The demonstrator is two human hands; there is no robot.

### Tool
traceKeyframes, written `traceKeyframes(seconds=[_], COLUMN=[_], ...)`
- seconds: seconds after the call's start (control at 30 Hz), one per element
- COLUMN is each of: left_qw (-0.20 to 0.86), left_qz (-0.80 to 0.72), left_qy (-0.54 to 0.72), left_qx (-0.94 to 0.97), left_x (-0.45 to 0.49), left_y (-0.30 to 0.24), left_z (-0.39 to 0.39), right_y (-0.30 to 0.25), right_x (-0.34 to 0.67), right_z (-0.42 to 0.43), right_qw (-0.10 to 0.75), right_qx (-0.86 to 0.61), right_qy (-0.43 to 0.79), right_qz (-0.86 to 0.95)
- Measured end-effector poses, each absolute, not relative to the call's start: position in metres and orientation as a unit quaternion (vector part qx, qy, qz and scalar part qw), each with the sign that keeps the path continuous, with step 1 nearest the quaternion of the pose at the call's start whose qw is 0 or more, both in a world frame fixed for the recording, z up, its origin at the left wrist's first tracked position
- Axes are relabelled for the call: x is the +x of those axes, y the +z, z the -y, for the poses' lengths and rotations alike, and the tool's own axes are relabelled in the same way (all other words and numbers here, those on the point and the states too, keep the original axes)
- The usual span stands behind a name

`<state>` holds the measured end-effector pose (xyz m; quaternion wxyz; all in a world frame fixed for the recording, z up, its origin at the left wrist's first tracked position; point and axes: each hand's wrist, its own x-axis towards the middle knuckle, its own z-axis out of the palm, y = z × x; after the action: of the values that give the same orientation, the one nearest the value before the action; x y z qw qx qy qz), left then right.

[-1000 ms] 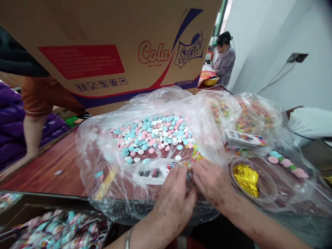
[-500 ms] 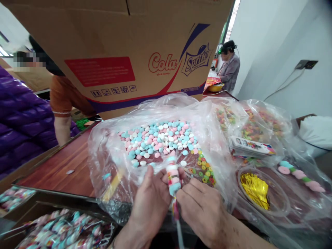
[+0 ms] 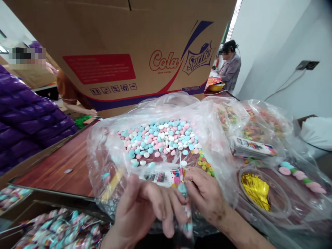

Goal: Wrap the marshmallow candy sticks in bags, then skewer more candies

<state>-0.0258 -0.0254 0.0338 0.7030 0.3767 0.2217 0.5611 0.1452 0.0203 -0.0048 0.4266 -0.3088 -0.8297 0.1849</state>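
Note:
A wrapped candy stick (image 3: 182, 189), with pink, white and blue pieces, is pinched near its neck by my right hand (image 3: 203, 193). Its thin white stick points up and away, while the candy end hangs down toward me, blurred and partly behind my left fingers. My left hand (image 3: 153, 204) is beside it with fingers spread; whether the fingertips touch the wrapper I cannot tell. Just beyond the left fingers shows a printed label (image 3: 158, 177), partly covered. Past both hands, pink, white and blue candies (image 3: 160, 136) lie loose on clear plastic, with small ring candies (image 3: 204, 164) to the right.
A large cardboard box (image 3: 140, 31) stands behind the candies. At right are a stack of printed labels (image 3: 255, 148), gold ties (image 3: 255, 191) in a round tub, and another candy stick (image 3: 302, 176). Finished candy sticks (image 3: 62, 230) fill a box at lower left. Two other people are nearby.
The candy stick has been turned over: its candy end now points down toward me and its stick up. My left hand has opened from around it. A printed label has come into view.

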Motion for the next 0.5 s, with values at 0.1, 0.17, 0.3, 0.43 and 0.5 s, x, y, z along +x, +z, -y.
traceKeyframes(seconds=[0.1,0.17,0.3,0.43,0.5], left_qw=[0.728,0.735,0.733,0.657,0.614], left_qz=[-0.356,-0.415,-0.392,-0.417,-0.428], left_qy=[0.446,0.423,0.518,0.612,0.653], left_qx=[0.38,0.328,0.201,0.137,0.119], left_x=[-0.024,-0.021,-0.015,-0.009,-0.006], left_y=[0.031,0.027,0.024,0.029,0.031], left_z=[0.032,0.032,0.023,0.015,0.015], right_y=[-0.001,0.003,0.002,-0.006,-0.01], right_x=[0.147,0.145,0.137,0.13,0.127], right_z=[-0.02,-0.014,-0.001,0.007,0.01], right_qw=[0.45,0.46,0.446,0.43,0.437], right_qx=[-0.28,-0.235,-0.152,-0.215,-0.27], right_qy=[0.115,0.079,0.095,0.175,0.225], right_qz=[0.84,0.853,0.877,0.859,0.828])
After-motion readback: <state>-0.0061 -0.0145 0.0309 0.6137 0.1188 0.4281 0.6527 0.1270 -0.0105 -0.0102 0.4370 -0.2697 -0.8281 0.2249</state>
